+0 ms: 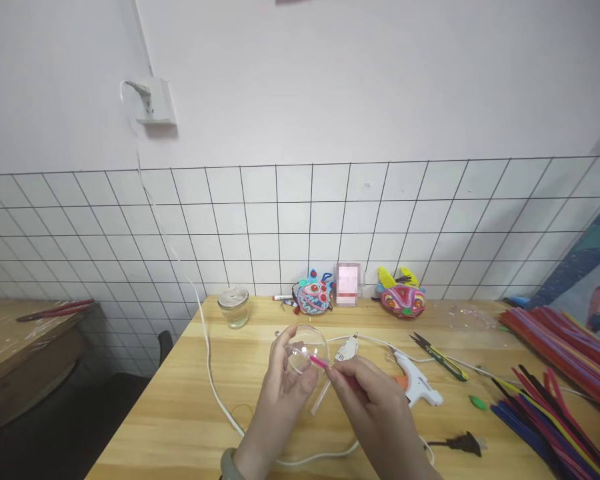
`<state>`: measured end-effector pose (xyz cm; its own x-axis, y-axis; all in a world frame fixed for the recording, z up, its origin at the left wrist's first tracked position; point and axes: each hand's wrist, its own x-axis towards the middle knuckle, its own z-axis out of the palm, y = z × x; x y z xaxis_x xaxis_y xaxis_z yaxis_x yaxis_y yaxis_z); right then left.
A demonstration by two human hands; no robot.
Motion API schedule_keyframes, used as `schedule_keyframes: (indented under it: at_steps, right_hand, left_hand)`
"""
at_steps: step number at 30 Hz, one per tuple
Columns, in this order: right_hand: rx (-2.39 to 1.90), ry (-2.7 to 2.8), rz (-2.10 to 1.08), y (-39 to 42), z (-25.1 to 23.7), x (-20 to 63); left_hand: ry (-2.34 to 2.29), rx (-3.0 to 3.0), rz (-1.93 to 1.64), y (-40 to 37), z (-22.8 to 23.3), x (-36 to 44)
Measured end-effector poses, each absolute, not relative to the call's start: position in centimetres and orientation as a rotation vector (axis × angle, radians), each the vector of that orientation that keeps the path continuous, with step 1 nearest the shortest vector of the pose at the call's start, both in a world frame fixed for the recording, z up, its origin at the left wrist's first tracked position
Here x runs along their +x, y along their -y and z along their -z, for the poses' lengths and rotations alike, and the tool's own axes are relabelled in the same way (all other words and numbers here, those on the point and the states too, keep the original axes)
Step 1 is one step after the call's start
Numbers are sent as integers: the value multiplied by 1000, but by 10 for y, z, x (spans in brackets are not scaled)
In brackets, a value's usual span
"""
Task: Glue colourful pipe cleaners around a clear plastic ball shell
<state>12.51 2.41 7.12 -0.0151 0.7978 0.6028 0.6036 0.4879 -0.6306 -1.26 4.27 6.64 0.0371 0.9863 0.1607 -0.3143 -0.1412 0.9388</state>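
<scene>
Over tbl [180, 413], L hand [283, 393] w/ clear shell [314, 343], R [373, 395] w/ pink strip [319, 361]

Single head-worn view, taken from above the wooden table [170, 427], faced forward and angled down. Left hand [284, 393] and right hand [373, 403] are caught near, low at centre; table surface seen obliquely; tiled wall [257, 223] met nearly square-on beyond. Second table [25, 340] included at left edge.

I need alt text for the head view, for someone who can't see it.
A person's left hand holds a clear round piece and the right hand a pink strip, above a wooden table. A white glue gun and coloured strips lie right; colourful crafts sit behind.
</scene>
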Motion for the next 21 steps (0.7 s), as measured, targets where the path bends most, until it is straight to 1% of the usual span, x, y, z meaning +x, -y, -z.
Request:
schedule_keyframes:
  at_steps: [14, 21]
  right_hand:
    - [-1226, 1720, -110, -23, -72, 122]
    - [-1252, 1729, -123, -23, -72, 121]
  left_hand:
    - [-880, 1197, -1340, -45, -60, -16]
    - [-972, 1190, -1423, -45, -63, -13]
